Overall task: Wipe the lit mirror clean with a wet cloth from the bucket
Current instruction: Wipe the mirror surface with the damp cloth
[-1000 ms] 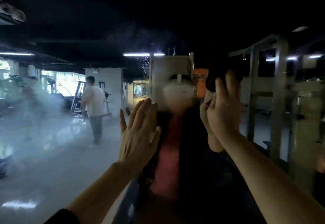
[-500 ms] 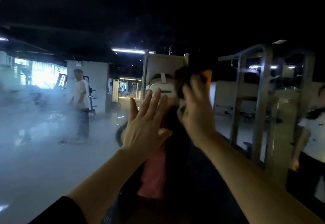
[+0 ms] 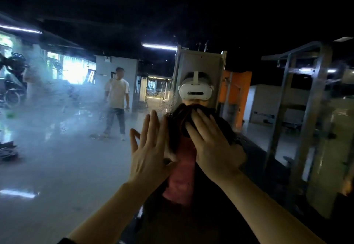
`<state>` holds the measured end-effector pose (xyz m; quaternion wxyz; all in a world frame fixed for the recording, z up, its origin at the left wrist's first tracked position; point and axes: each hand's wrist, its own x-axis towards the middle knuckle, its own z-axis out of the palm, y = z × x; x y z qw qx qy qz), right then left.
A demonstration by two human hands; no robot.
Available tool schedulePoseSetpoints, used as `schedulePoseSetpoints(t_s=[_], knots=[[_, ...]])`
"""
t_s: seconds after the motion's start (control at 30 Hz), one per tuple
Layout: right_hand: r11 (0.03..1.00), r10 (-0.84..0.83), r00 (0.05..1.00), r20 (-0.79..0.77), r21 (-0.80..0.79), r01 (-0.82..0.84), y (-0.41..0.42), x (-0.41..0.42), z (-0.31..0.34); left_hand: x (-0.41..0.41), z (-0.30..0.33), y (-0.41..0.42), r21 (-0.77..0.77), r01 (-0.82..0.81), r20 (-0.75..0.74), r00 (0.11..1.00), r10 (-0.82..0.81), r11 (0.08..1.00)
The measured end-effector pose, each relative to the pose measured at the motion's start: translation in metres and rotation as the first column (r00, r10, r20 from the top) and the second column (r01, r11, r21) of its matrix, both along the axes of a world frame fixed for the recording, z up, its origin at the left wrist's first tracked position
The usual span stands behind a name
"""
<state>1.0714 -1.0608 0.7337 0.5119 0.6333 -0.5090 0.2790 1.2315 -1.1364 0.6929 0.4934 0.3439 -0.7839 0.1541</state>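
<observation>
The dark cloth (image 3: 180, 117) is mostly hidden behind the right hand (image 3: 212, 144), its edges hard to separate from the dim reflection. That hand presses the cloth flat against the mirror (image 3: 57, 148), fingers straight and spread. The left hand (image 3: 149, 153) lies just beside it, palm flat on the glass, fingers straight, both forearms reaching up and forward.

Dark cloth (image 3: 179, 116), white headset (image 3: 195, 90) — orange wall panel (image 3: 237, 90), pink shirt (image 3: 182, 182)
</observation>
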Motion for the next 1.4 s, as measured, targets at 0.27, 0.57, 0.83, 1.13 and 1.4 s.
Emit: schedulePoseSetpoints(t_s=[0.27, 0.57, 0.83, 1.13, 1.4], knots=[[0.979, -0.024, 0.947, 0.320, -0.185, 0.088, 0.013, -0.023, 0.008, -0.003, 0.001, -0.001, 0.048, -0.014, -0.001, 1.000, 0.014, 0.999], [0.973, -0.048, 0.871, 0.488, -0.175, 0.152, 0.042, -0.053, -0.029, -0.013, -0.027, 0.032, 0.037, 0.066, -0.071, 0.995, -0.063, 0.997], [0.982, -0.060, 0.990, 0.129, 0.188, 0.035, 0.048, -0.026, -0.106, -0.028, -0.049, 0.025, 0.075, 0.046, 0.053, 0.997, -0.050, 0.996], [0.997, -0.037, 0.896, 0.442, -0.051, 0.066, 0.051, -0.045, -0.081, -0.031, -0.061, 0.029, 0.058, 0.109, -0.057, 0.993, -0.105, 0.992], [0.959, 0.051, 0.973, 0.225, 0.262, -0.111, 0.076, -0.049, -0.176, -0.035, -0.118, 0.054, 0.226, 0.149, -0.042, 0.989, -0.143, 0.963]])
